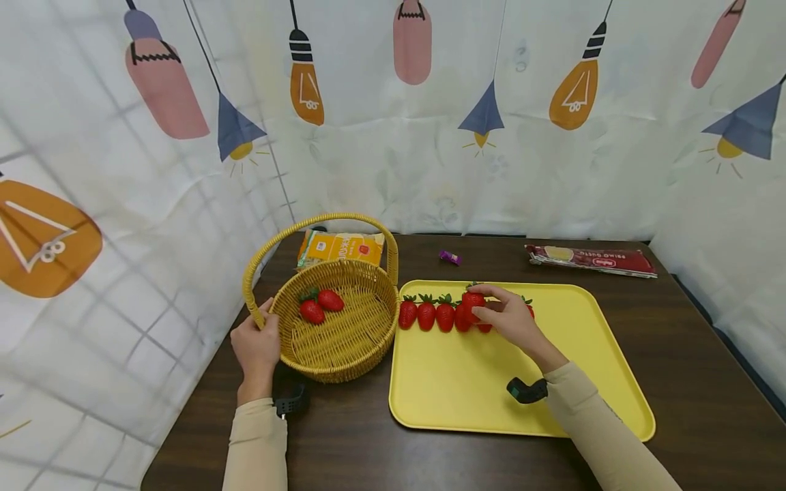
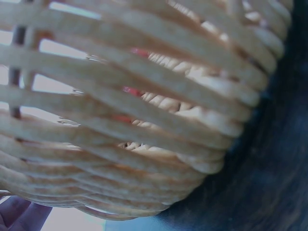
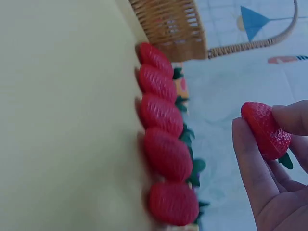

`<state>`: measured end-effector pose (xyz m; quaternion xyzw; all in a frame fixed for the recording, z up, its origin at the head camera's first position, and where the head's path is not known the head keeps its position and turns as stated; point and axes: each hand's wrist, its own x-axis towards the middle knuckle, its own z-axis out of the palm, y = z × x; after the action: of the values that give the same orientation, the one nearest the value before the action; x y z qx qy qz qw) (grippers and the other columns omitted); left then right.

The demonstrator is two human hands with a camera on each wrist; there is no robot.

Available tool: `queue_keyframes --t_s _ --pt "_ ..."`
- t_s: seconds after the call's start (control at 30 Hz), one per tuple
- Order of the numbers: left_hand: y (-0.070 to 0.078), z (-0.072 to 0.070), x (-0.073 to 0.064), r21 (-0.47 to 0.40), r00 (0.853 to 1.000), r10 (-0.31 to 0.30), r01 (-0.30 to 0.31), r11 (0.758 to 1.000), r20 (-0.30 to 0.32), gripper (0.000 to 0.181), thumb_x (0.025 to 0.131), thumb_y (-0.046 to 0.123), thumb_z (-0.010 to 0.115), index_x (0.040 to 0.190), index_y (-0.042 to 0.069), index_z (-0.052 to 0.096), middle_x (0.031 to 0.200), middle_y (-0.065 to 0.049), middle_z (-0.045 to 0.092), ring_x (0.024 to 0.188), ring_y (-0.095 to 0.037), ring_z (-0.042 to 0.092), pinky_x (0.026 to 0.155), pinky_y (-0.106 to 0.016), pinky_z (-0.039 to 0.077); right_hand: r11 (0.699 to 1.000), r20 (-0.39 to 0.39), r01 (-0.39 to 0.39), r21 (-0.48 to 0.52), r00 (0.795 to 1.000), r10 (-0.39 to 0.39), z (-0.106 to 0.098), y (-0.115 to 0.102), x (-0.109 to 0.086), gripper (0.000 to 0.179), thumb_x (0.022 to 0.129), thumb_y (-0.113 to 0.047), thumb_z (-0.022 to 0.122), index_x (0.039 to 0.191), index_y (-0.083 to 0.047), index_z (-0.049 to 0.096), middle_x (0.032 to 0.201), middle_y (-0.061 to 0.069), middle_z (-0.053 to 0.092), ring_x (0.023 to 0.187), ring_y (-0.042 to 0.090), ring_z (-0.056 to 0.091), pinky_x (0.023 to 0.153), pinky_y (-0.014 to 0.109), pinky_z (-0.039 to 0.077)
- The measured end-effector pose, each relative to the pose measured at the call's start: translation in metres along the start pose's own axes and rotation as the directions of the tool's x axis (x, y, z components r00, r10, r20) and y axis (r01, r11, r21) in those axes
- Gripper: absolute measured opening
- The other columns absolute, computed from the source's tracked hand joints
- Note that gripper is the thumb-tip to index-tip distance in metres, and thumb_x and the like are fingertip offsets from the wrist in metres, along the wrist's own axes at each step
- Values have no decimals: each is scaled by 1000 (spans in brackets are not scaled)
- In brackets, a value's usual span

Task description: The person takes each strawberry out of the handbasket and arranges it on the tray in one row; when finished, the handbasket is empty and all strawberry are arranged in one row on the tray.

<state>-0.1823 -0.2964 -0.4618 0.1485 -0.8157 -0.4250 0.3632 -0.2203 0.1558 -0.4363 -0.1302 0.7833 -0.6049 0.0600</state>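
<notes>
A yellow woven basket with a tall arched handle stands at the left of the table. My left hand grips it at the left, where the handle meets the rim. Inside lie two strawberries. In the left wrist view the basket's weave fills most of the picture. My right hand pinches a strawberry between thumb and fingers, raised above the yellow tray. Along the tray's far side runs a row of several strawberries with green leaves, partly hidden by the right hand.
Behind the basket lies an orange snack packet. A small purple wrapped candy and a long red packet rest at the back of the dark table. A patterned curtain hangs behind and at both sides.
</notes>
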Motion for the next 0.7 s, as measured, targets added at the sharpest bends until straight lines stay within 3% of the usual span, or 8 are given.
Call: queue_keyframes --t_s 0.33,0.47,0.7 --pt "0 0 0 8 1000 2 -2 1000 -5 30 88 4 56 58 1 59 111 -5 73 38 -5 19 38 -22 19 1000 -84 11 -19 996 -13 -32 17 -18 45 93 -18 66 134 -4 56 132 21 55 92 25 65 76 37 57" --pt "-1 1 -1 10 1000 -1 1 1000 2 29 89 4 55 61 -2 62 111 -5 73 37 -5 20 38 -22 19 999 -116 8 -41 993 -13 -42 21 -21 45 94 -20 65 135 -4 56 129 22 55 87 12 66 74 34 57" --pt "-1 2 0 6 1000 3 -3 1000 -5 27 88 4 56 65 -4 67 109 -6 73 37 -5 20 39 -22 19 1000 -176 22 -14 984 -24 -58 29 -27 47 96 -19 61 138 1 51 131 24 51 90 7 68 77 26 55"
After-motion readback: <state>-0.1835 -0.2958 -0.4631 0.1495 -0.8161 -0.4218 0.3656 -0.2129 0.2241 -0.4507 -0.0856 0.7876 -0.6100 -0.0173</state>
